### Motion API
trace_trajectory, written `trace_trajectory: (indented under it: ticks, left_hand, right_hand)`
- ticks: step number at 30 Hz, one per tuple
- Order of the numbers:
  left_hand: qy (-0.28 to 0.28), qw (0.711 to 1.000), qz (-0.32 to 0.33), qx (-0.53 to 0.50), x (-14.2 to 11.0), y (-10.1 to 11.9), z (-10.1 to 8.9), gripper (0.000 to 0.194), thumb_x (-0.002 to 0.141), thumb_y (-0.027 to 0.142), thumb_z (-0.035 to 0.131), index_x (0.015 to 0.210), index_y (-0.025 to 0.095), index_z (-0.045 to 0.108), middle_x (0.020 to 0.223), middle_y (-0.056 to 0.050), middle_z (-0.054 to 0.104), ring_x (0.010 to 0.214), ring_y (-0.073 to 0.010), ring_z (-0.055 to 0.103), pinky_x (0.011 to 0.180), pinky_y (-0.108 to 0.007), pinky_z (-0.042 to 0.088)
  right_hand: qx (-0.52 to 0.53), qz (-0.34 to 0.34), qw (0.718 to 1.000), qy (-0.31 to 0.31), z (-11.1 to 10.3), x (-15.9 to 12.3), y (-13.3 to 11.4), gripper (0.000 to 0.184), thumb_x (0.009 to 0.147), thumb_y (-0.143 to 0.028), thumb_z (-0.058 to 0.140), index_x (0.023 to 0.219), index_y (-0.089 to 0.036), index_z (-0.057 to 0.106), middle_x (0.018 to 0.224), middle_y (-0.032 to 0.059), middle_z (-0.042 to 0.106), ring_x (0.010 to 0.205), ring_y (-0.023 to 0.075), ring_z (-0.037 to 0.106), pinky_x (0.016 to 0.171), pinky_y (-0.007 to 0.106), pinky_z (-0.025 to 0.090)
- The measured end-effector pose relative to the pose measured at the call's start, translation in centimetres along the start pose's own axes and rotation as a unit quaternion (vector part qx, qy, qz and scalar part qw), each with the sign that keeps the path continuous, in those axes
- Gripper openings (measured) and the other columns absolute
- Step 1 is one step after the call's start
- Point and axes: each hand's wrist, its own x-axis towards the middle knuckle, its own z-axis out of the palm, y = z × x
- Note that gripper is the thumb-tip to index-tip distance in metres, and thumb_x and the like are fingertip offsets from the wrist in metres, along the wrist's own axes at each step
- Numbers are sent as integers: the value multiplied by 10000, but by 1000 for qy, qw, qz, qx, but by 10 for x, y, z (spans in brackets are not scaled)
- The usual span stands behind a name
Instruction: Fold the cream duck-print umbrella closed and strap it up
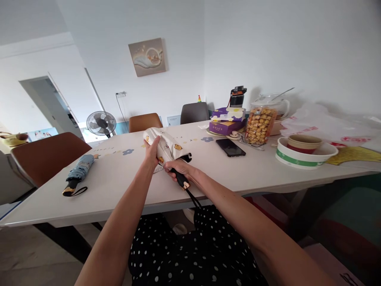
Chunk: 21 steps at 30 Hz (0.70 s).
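A white folding umbrella (pixel 167 145) with small yellow-brown cartoon figures is held tilted above the table's near edge. Its canopy is bunched loosely, and a black fold sticks out on the right. My left hand (pixel 152 149) wraps round the canopy from the left side. Lower down, my right hand (pixel 180 167) grips the umbrella where canopy and black handle meet. The handle ends in a gold-coloured tip, and a black strap hangs from it toward my lap. On the table to the left lies a blue folding umbrella (pixel 79 173), furled, its black handle pointing toward me.
The white table (pixel 119 198) has a black phone (pixel 230 147) on it. Further right are purple boxes (pixel 228 127), a popcorn jar (pixel 260 123), a white-green bowl (pixel 306 157) holding a paper cup, and a plastic bag (pixel 324 125). Chairs stand behind; a fan (pixel 101 123) is back left.
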Motion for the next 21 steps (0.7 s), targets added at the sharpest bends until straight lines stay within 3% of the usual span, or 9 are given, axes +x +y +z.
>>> trace_trajectory:
  ticks: [3, 5, 8, 13, 19, 21]
  left_hand:
    - [-14, 997, -41, -64, 7, 9, -10, 551, 656, 366, 715, 1148, 196, 534, 1049, -92, 639, 900, -225, 626, 803, -354, 532]
    - [-28, 993, -68, -95, 10, 14, -14, 370, 671, 326, 686, 988, 152, 608, 956, -101, 664, 850, -228, 634, 803, -362, 535]
    - [-30, 991, -65, -110, 12, 20, -18, 272, 670, 258, 651, 917, 146, 629, 889, -84, 680, 829, -234, 641, 805, -376, 537]
    - [-72, 994, -28, -80, 11, 26, -19, 293, 715, 305, 595, 957, 143, 631, 948, -99, 688, 935, -281, 630, 824, -382, 528]
    - [-159, 983, 5, -93, -1, 14, -20, 557, 763, 597, 489, 1114, 176, 590, 1103, -107, 643, 1059, -301, 574, 874, -407, 492]
    - [-192, 977, -17, -87, -6, 2, -21, 674, 752, 711, 393, 1123, 181, 584, 1088, -123, 639, 1025, -300, 585, 848, -419, 493]
  right_hand:
    - [14, 28, 995, -92, -2, 0, 0, 130, 692, -211, 583, 650, -159, 471, 497, -59, 440, 333, 45, 325, 311, 179, 341]
    - [30, 43, 989, -135, -3, 0, 0, 134, 706, -220, 582, 672, -159, 468, 514, -64, 441, 337, 41, 320, 314, 173, 346]
    - [41, 58, 988, -140, 0, -1, -1, 142, 723, -239, 597, 760, -156, 488, 609, -36, 538, 352, 41, 346, 324, 174, 358]
    - [64, 50, 988, -131, 5, -9, -5, 199, 740, -260, 612, 887, -166, 516, 795, 25, 653, 394, 55, 404, 332, 172, 338]
    - [58, 38, 990, -125, 0, -6, -3, 147, 717, -233, 630, 806, -138, 559, 564, -46, 539, 340, 44, 337, 334, 180, 325]
    - [63, 34, 992, -108, -2, -2, -1, 157, 716, -250, 647, 769, -143, 546, 505, -68, 475, 336, 46, 336, 338, 181, 324]
